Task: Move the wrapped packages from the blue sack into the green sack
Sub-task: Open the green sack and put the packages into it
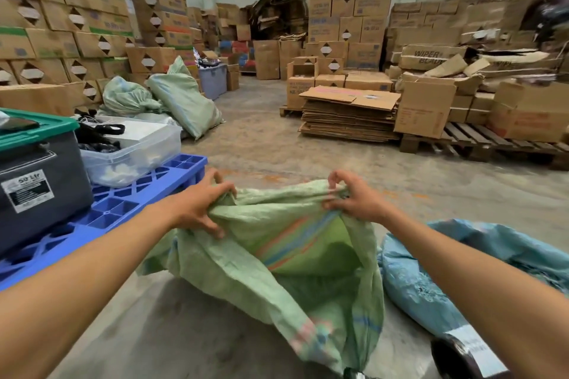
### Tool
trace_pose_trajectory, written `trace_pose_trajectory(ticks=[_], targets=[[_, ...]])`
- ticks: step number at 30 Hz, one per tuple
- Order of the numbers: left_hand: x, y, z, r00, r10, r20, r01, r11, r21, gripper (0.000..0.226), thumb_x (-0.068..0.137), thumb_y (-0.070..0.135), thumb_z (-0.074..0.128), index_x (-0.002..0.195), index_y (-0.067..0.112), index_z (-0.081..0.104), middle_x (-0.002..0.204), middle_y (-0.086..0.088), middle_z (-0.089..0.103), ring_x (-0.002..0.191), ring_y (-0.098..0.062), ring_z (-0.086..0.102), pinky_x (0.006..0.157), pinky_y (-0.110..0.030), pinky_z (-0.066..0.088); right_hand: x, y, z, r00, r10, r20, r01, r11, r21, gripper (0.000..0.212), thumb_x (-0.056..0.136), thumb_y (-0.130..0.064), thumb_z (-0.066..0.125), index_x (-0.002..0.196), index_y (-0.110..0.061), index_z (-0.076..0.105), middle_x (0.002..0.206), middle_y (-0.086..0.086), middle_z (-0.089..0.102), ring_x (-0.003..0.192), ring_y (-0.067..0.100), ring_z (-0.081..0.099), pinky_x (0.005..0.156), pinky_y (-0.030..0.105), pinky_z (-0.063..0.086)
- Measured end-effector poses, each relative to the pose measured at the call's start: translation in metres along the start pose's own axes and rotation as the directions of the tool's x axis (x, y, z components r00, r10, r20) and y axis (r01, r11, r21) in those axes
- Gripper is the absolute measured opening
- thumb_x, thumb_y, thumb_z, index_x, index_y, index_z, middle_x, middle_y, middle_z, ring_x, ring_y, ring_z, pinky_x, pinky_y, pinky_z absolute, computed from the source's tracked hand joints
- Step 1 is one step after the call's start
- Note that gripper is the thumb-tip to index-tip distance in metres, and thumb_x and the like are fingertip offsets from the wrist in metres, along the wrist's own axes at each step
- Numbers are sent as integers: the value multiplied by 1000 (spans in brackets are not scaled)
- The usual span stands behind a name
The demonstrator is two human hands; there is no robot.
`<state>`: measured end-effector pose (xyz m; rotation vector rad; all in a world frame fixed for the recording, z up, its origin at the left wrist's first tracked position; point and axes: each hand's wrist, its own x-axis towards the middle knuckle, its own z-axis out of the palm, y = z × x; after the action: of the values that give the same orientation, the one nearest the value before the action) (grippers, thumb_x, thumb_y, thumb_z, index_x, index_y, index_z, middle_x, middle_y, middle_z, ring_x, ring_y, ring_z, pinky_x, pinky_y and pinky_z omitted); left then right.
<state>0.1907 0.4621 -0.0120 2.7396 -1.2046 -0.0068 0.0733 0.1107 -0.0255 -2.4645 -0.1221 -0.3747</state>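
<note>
Head view, looking down at both hands bunched into the rim of the green sack (277, 255). Left hand (197, 206) gripping the left side of the mouth, right hand (354, 200) pinching the right side, pulling it open between them. Looks empty inside as far as visible, so probably right at the start: mouth being spread, nothing moved over yet. Blue sack (431, 280) lying just to the right on the floor, bulging, contents mostly hidden. One dark wrapped package (462, 357) with a white label down at the bottom right, writing too blurry to read. Readable stuff: "50 Ltr" on the grey bin (37, 194) at left, "WIPER BLADE" on a carton (431, 57) in the back.
</note>
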Motion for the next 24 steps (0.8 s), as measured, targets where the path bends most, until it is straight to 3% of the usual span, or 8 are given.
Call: trace_pose_trajectory(ticks=[3,6,9,11,14,17,21,24], targets=[[4,-2,16,944,3,-331,145,895,422,59,53,3,79,106,25,67,132,-11,41,106,-37,51,81,-44,40,-3,3,20,950,17,-311,-117,945,-305,17,84,-35,73,100,-33,68,104,-2,53,97,18,51,79,35,46],[10,32,20,883,-14,-470,305,777,551,34,68,4,69,98,19,72,109,-9,64,101,-33,55,81,-44,37,-5,-7,50,871,159,-464,-338,880,-333,14,96,-32,56,104,-34,67,97,2,63,92,29,61,68,35,46],[20,60,17,819,-418,-395,543,786,296,27,87,1,53,106,15,66,107,-6,69,102,-30,65,83,-39,43,11,-18,62,782,489,-385,-425,872,244,21,101,-19,47,107,-22,67,104,7,67,101,30,60,76,33,43],[28,58,18,691,-681,-241,673,728,-129,23,91,5,51,111,7,63,116,-15,64,108,-36,62,80,-40,47,23,-24,63,798,553,-239,-346,746,569,21,102,-15,44,97,-17,64,94,7,65,93,25,58,72,29,42],[40,40,22,590,-792,159,542,242,-805,31,95,6,46,123,-4,53,119,-22,60,108,-39,61,89,-43,52,25,-25,56,825,544,-155,-278,629,726,12,101,-25,49,92,-22,56,106,15,66,88,23,59,76,33,47],[48,-8,24,572,-785,236,370,-10,-929,40,92,16,37,122,3,60,114,-19,67,97,-35,65,86,-49,55,7,-8,36,965,234,-122,-169,903,395,38,82,-44,74,108,-26,51,105,2,62,87,15,59,71,29,48],[28,-15,-5,595,-749,290,411,-27,-911,38,88,25,32,93,6,65,84,-21,68,75,-34,62,73,-38,52,-7,15,28,988,-61,142,95,965,-244,100,61,-47,87,141,-24,31,131,-6,46,117,13,48,99,27,41],[5,4,-28,692,-659,295,435,55,-899,31,83,15,32,65,8,56,53,-15,60,58,-31,55,60,-32,48,-10,37,43,946,119,-301,-278,775,-568,63,78,-33,72,131,-31,39,125,6,43,115,30,46,89,43,43]])
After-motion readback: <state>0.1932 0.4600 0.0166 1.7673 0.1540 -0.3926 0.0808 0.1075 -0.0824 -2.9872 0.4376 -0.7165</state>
